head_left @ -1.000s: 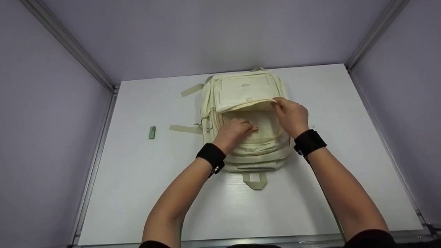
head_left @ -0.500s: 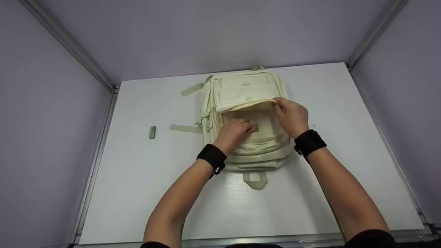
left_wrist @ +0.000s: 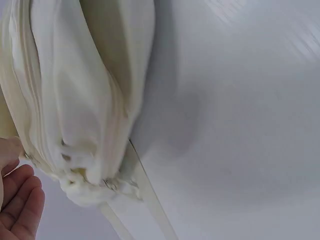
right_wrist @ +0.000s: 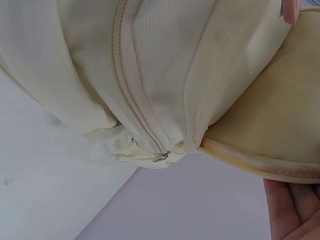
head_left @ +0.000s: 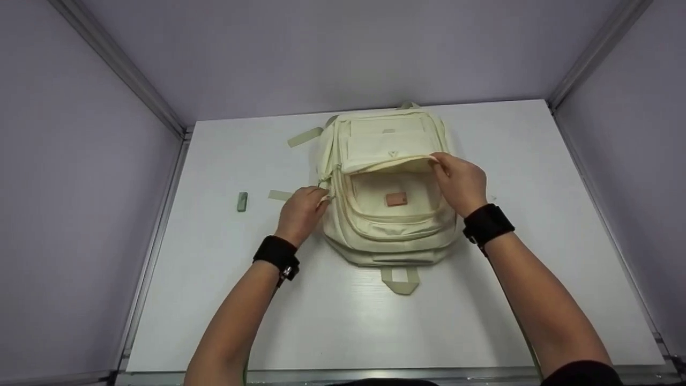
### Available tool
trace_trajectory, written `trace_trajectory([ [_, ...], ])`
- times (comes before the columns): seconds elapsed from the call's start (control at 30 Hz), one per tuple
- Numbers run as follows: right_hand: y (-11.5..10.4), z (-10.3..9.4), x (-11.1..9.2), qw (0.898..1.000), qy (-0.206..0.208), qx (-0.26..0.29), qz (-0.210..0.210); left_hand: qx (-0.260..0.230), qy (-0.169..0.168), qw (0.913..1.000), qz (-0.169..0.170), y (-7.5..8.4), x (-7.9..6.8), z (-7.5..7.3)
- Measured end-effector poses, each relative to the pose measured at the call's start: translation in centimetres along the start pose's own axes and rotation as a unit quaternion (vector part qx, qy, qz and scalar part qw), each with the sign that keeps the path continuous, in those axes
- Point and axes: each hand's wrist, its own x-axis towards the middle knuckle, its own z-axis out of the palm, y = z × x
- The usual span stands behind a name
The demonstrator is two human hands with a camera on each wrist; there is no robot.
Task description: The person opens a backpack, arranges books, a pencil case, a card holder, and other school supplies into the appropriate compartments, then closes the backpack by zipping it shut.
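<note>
A cream backpack (head_left: 386, 241) lies on the white table, its front pocket unzipped. My right hand (head_left: 462, 179) pinches the edge of the pocket's flap (head_left: 412, 162) and holds it up; in the right wrist view the fingers (right_wrist: 295, 205) are under the zippered rim. Inside the pocket lies a small orange-pink rectangular block (head_left: 396, 199). At the backpack's left side my left hand (head_left: 301, 214) pinches what looks like a zipper pull (head_left: 325, 199). The left wrist view shows the thumb by the zipper and the other fingers (left_wrist: 22, 202) curled.
A small green rectangular block (head_left: 242, 201) lies on the table (head_left: 214, 300) to the left. Loose straps (head_left: 305, 137) stick out at the backpack's left, and a handle loop (head_left: 400, 288) points to the front. Grey walls (head_left: 343, 53) stand around the back and sides.
My left hand has let go of the orange-pink block in the pocket and moved left to the backpack's side. The right hand still holds the flap up.
</note>
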Motion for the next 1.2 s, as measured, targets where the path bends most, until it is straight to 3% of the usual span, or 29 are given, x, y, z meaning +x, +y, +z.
trace_trajectory([
  [0.13,0.0,0.0,0.0,1.0,0.002,0.001,-0.008,0.013,-0.018,0.9962,-0.084,-3.2,-1.2,-1.3],
  [0.33,0.1,0.0,-0.2,1.0,0.002,-0.001,-0.006,0.021,-0.044,0.9791,-0.197,-7.5,-2.7,-3.1],
  [0.67,-0.1,-0.1,-0.1,1.0,-0.003,0.007,0.009,0.011,-0.06,0.9434,-0.326,-13.3,-5.6,-5.2],
  [0.9,0.0,-0.1,-0.2,1.0,-0.006,0.009,0.015,0.001,-0.098,0.9085,-0.406,-15.0,-6.1,-4.6],
  [1.07,-0.1,0.0,-0.2,1.0,-0.005,0.004,0.008,-0.017,-0.097,0.8925,-0.44,-15.2,-6.0,-3.5],
  [1.2,0.0,-0.1,-0.4,1.0,-0.006,0.008,0.012,-0.035,-0.086,0.8853,-0.456,-15.0,-5.2,-2.7],
])
